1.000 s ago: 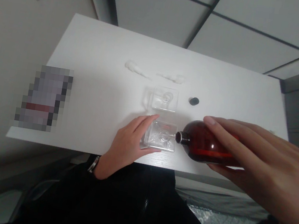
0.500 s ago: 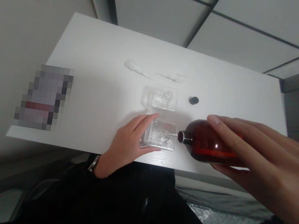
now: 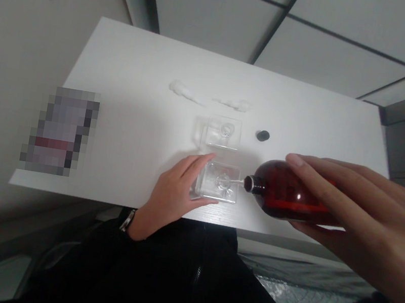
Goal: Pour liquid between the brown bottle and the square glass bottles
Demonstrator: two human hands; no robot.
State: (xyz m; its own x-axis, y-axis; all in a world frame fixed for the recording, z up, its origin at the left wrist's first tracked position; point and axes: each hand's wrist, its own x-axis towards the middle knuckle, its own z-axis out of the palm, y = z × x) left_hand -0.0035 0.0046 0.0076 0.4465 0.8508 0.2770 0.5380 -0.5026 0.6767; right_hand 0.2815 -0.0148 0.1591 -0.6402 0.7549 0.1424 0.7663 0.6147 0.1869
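My left hand (image 3: 176,184) is closed around the left side of a clear square container (image 3: 228,196), thumb and fingers along opposite sides. A round opening shows in the container's top. My right hand (image 3: 362,212) grips a reddish-brown bottle (image 3: 276,194) from above, tipped on its side with its uncapped neck toward the container. A thin stream of clear liquid runs from the neck to the opening. Just behind stands a second clear square container (image 3: 212,140), with a similar round opening. A small dark cap (image 3: 263,136) lies to its right.
Two whitish translucent pieces (image 3: 185,91), thin at one end, lie farther back on the white table (image 3: 130,73). A pixelated object (image 3: 57,133) rests at the table's left side. Pale panels (image 3: 216,13) rise behind the table, and a wall stands at the left.
The bottle and my right hand have shifted slightly to the right, away from the container. Liquid still streams out, and my left hand stays in place.
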